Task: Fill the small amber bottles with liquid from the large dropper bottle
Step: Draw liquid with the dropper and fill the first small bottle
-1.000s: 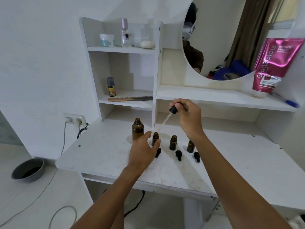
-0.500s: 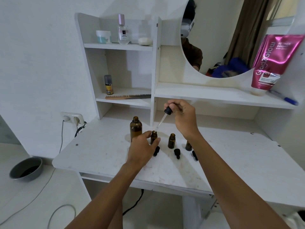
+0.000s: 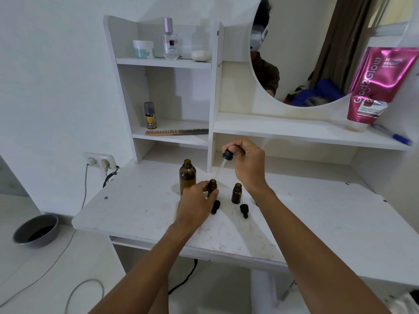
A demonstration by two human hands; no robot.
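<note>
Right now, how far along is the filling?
Done: big bottle open, caps off. In hand: left hand grips one small bottle; right hand aims the dropper at its mouth. Left: next bottle, then capping. Fill levels unreadable.

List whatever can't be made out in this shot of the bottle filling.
All in the head view:
- Fill level of the held small bottle: the left hand wraps round its body.
- Tip of the dropper: its clear tube fades against the white table; in the neck or above it, cannot tell.
- Level in the large bottle: dark glass, base behind the left hand.
- Whatever stands behind the right hand and wrist.
</note>
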